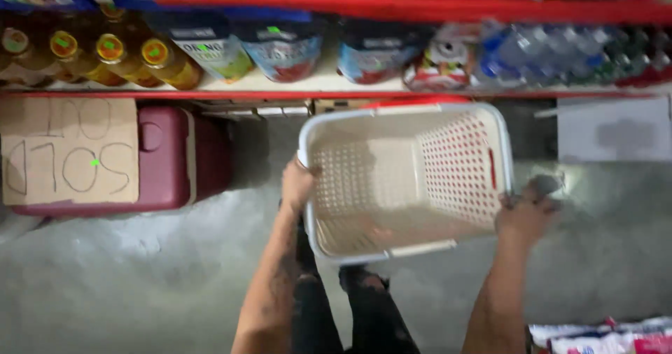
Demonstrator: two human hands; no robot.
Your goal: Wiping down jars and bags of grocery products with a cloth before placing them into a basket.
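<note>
One long shelf [336, 84] with a red edge runs across the top, well above the basket [392, 126] and stocked with amber bottles [126, 56], juice pouches [283, 53] and packs of water bottles [553, 56]. Left of the basket, under that shelf, stands a maroon cooler [178, 158] with a hand-lettered cardboard sign [70, 151] leaning on its far side. The basket itself (cream plastic, perforated walls, empty) hangs over the grey concrete floor [126, 277], tilted toward the camera. The left hand [297, 184] is closed over its left rim; the right hand [526, 210] grips the right rim near the near corner, fingers curled shut.
</note>
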